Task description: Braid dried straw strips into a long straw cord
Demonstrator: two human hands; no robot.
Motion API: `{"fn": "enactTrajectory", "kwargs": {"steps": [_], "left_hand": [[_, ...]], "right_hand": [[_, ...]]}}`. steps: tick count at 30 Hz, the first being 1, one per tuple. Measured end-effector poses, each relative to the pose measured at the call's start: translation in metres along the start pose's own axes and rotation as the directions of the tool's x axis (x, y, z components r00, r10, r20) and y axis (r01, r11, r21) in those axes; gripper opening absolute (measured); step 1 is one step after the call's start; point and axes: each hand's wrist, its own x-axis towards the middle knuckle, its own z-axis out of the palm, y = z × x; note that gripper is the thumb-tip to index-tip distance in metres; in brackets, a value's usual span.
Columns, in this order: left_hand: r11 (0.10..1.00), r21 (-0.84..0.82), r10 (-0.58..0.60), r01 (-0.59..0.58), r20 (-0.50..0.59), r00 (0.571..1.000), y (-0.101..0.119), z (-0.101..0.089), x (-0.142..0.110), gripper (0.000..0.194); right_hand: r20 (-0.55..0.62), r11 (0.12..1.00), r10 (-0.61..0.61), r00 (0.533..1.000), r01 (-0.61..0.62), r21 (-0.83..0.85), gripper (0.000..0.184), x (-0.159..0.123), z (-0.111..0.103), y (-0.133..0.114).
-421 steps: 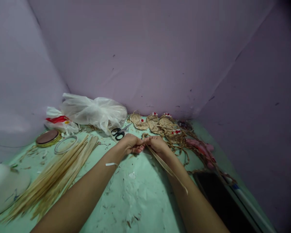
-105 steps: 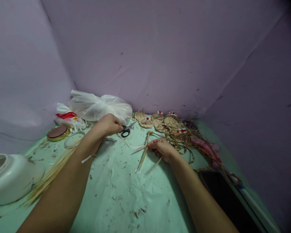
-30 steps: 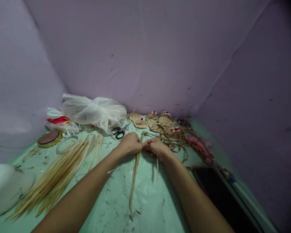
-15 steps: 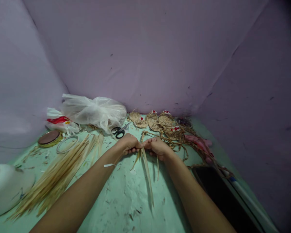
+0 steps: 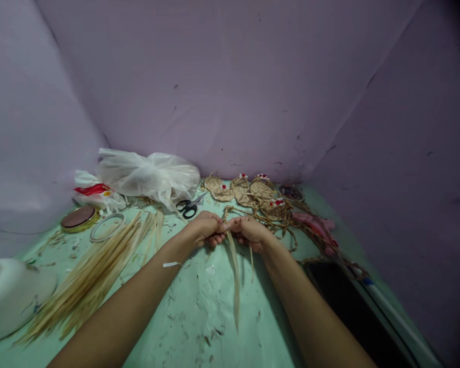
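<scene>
My left hand (image 5: 209, 228) and my right hand (image 5: 248, 231) meet in the middle, fingertips nearly touching. Both are closed, pinching a braid of dried plant fibre (image 5: 226, 212) whose finished part runs away from me just beyond the fingers. From between the hands a pale flat fibre strip (image 5: 235, 278) hangs down toward me. A thinner strand (image 5: 252, 263) dangles under my right hand. Exactly which strand each fingertip pinches is hidden. Black-handled scissors (image 5: 187, 208) lie a little beyond my left hand.
Loose dried fibres (image 5: 88, 276) lie at left, near a white container (image 5: 11, 301), a ring (image 5: 107, 227) and a round tin (image 5: 77, 219). Behind are a plastic bag (image 5: 149, 174) and woven pieces with red and white beads (image 5: 260, 191). A dark flat object (image 5: 348, 312) lies at right.
The fingers of both hands have shifted slightly around the braid. A short strand that hung below my left hand no longer shows, and the long strip has swung a little.
</scene>
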Motion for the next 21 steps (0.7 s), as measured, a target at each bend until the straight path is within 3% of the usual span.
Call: {"fn": "enactTrajectory", "kwargs": {"steps": [8, 15, 21], "left_hand": [[0.976, 0.183, -0.093, 0.114, -0.12, 0.988, 0.0, -0.0054, -0.0011, 0.025], [0.999, 0.024, -0.025, 0.026, -0.031, 0.999, -0.0058, -0.0059, 0.0005, 0.021], [0.999, 0.036, -0.02, 0.027, -0.172, 0.985, -0.005, 0.0029, -0.0004, 0.013]], "right_hand": [[-0.068, 0.986, -0.094, 0.993, 0.084, -0.146, 0.012, 0.0061, 0.0024, 0.0082], [-0.119, 0.942, -0.145, 0.982, 0.1, -0.321, 0.01, 0.0081, 0.0042, 0.0102], [-0.131, 0.861, -0.187, 0.974, 0.098, -0.498, 0.012, 0.0067, -0.0022, 0.0092]]}}
